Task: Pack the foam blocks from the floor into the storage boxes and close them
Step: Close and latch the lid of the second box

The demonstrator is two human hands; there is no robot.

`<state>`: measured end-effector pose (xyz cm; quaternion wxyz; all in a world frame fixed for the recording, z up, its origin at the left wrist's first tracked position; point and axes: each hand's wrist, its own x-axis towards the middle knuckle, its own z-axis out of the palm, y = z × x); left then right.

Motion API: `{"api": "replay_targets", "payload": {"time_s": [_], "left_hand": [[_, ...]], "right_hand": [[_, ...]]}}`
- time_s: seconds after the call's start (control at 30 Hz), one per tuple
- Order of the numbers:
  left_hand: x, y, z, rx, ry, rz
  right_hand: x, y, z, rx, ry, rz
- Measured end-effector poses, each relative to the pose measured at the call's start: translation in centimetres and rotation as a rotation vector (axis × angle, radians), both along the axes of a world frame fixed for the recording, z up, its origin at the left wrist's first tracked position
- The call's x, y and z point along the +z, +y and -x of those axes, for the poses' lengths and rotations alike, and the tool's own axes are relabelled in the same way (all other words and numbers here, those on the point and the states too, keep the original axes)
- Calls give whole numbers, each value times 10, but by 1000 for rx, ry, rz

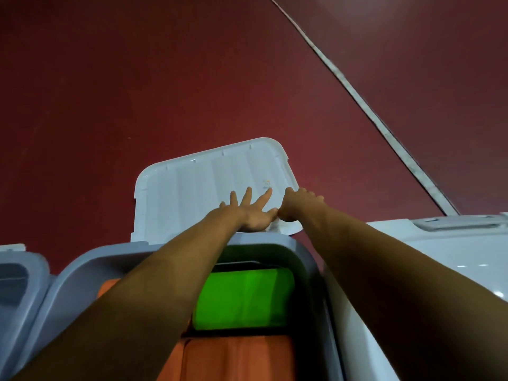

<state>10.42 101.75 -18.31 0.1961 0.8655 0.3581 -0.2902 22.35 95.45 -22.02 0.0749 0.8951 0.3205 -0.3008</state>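
Two bare forearms reach forward from the bottom edge, over a grey storage box [90,268] with a broad rounded rim. Inside it lie foam blocks: a bright green foam block [244,298] at the far end and orange foam blocks [239,358] nearer the camera, with another patch of orange showing to the left under the arm. All are plain and matt, with no print that can be seen.

Behind the far rim the box's white lid [198,193] stands raised, its ribbed face turned to the camera. A tiny mark sits near its right side, too small and blurred to read.

Flat against that face lies the left hand [251,213], its grip apart, fingers straight and spread. Its neighbour, the right hand [298,207], has its grip clamped on the lid's right edge, fingers curled over it.

Another grey box [22,273] shows at the left edge, and a box with a closed white lid [439,257] stands just beside on the right. Dark red floor [137,78] stretches beyond, crossed by a pale strip [371,111].
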Motion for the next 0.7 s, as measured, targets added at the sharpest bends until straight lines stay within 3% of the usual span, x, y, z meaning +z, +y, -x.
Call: {"api": "replay_targets", "payload": {"time_s": [0.1, 0.23, 0.37, 0.47, 0.7], "left_hand": [[-6, 8, -12, 14, -28, 33], [-13, 9, -24, -33, -27, -71], [-21, 18, -28, -147, -22, -176], [-24, 17, -28, -200, 6, -144], [-20, 9, -30, -251, 13, -145]], "right_hand": [[-12, 8, -4, -50, 73, -13], [-18, 8, -9, 62, 58, -44], [-20, 21, -35, -50, 153, -6], [-14, 22, -52, -137, 314, 41], [-17, 17, -53, -283, 474, 61]]}}
